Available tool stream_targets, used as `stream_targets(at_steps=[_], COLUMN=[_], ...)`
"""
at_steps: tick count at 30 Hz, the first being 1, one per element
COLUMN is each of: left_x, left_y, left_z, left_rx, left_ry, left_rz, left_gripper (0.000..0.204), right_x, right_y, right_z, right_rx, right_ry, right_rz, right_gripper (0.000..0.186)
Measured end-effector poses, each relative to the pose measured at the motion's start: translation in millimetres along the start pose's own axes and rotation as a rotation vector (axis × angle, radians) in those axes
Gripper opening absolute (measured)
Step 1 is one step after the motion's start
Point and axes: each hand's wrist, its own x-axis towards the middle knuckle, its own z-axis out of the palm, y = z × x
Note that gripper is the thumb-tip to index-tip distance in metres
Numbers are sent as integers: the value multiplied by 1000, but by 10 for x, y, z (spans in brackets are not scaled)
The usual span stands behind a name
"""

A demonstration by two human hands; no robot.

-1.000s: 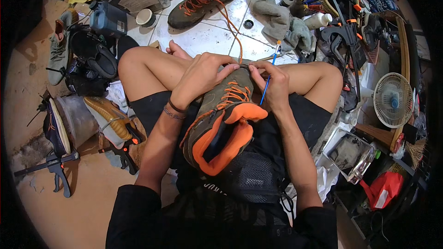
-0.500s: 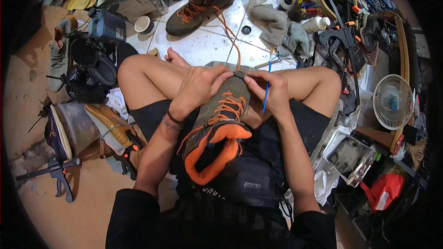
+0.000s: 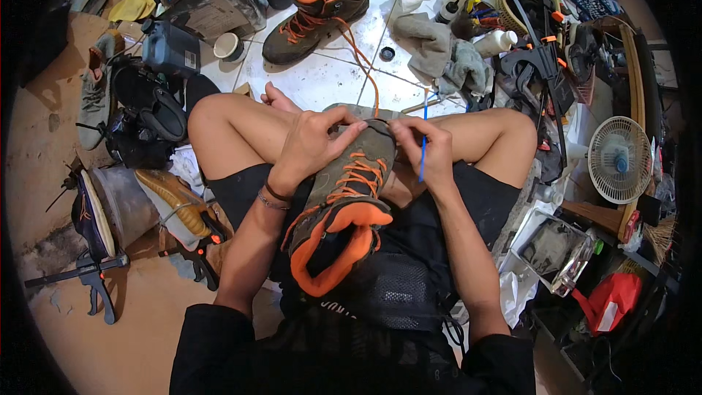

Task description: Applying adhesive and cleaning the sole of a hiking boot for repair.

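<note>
- Over the lap (image 3: 479,192), the boot (image 3: 354,189) is held lengthwise, toe pointing forward and slightly right.
- Its toe is reached equally by both hands: its left edge is pinched by the left hand (image 3: 313,140), its right by the right hand (image 3: 434,149).
- A blue brush (image 3: 423,162) is also gripped in the right.

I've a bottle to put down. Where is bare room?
Bare white tile lies between the far hiking boot and bare foot, left of the orange lace; tan floor, between the leftmost bar clamp and left sleeve. The right is crowded: bottles, fan.
</note>
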Motion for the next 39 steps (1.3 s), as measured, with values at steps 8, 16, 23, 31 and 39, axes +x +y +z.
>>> stream_targets(at_steps=[8,16,23,31,39], left_x=[-11,-129,-357,-335,-223], left_y=[-10,105,538,579,233], left_z=[9,-258,-437,-601,-397], left_rx=[-320,-681,-1131,-982,-802], left_ry=[228,160,-230,-441,-303], left_rz=[142,153,-35,-48,-151], left_gripper=[18,31,71,63,47], right_x=[8,50,-79,-133,-9], right_y=[-185,-841,-1191,-1188,-769], right_z=[-59,-169,-293,-271,43], right_rx=[536,718,627,625,604], right_ry=[-312,-307,-331,-385,-301], right_rz=[365,265,53,105,207], right_gripper=[34,41,49,46,36])
